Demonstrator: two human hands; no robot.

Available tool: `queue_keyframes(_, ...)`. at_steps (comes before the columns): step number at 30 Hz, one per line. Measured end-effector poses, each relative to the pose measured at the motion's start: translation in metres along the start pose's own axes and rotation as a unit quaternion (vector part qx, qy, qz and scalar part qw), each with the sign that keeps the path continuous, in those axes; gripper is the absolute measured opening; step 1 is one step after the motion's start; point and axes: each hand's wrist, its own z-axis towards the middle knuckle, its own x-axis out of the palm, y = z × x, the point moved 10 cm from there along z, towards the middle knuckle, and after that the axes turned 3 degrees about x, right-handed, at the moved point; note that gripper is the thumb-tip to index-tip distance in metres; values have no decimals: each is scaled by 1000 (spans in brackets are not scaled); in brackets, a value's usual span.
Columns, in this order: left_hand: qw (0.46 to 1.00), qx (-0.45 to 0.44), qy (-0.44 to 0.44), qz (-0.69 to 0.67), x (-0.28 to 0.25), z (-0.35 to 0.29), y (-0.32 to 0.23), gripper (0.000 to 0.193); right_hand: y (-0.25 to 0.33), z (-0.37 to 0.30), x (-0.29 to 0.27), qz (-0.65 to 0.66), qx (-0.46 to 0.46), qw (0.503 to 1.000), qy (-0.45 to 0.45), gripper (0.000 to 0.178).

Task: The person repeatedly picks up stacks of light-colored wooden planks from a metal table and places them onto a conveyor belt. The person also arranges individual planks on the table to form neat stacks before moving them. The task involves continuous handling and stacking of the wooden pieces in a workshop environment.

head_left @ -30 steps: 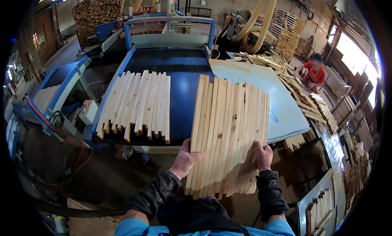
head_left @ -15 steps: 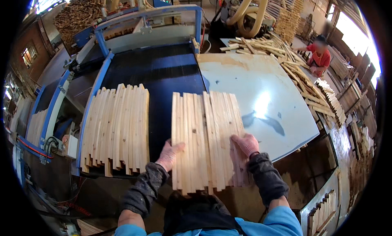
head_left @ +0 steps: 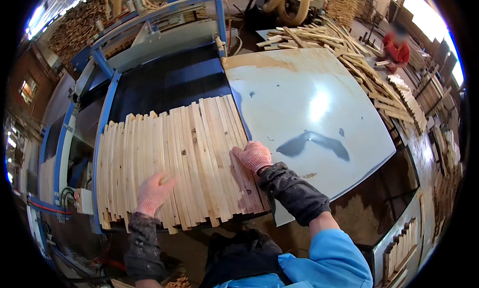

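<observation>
Pale wooden strips point(head_left: 184, 153) lie side by side in one wide row on the dark belt of a blue-framed machine point(head_left: 164, 73), their near ends uneven. My left hand point(head_left: 153, 192), in a pinkish glove, is over the near part of the row with its fingers stretched out and slightly blurred; whether it touches the wood I cannot tell. My right hand point(head_left: 253, 156), gloved too, grips the right edge of the row, thumb on top and the other fingers along the outer side. Dark sleeve covers are on both forearms.
A pale, shiny sheet-topped table point(head_left: 309, 88) adjoins the belt on the right. Beyond it lies a heap of loose wood pieces point(head_left: 349, 71), with a person in red point(head_left: 396, 51) beside it. A grey control box point(head_left: 83, 201) stands at the belt's left.
The bundle of strips between my hands has moved left and down onto the belt, against the other strips. My left hand has let go and shifted left onto the row; my right hand stays at its edge.
</observation>
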Motion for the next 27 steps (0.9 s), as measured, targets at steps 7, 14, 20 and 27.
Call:
queue_keyframes(7,977,-97,-104,-162,-15,-34,154,62,-7,-2,10,-63,7,998,-1,72)
queue_keyframes(14,922,-206,-327,-2,-118,-119,314,83,-16,-8,10,82,-128,986,-69,48)
queue_keyframes(20,888,-310,-335,60,-173,-154,403,103,-32,7,32,378,-108,919,17,53)
queue_keyframes(27,920,-279,-262,80,-195,-108,451,104,-31,-5,24,345,-59,936,36,43)
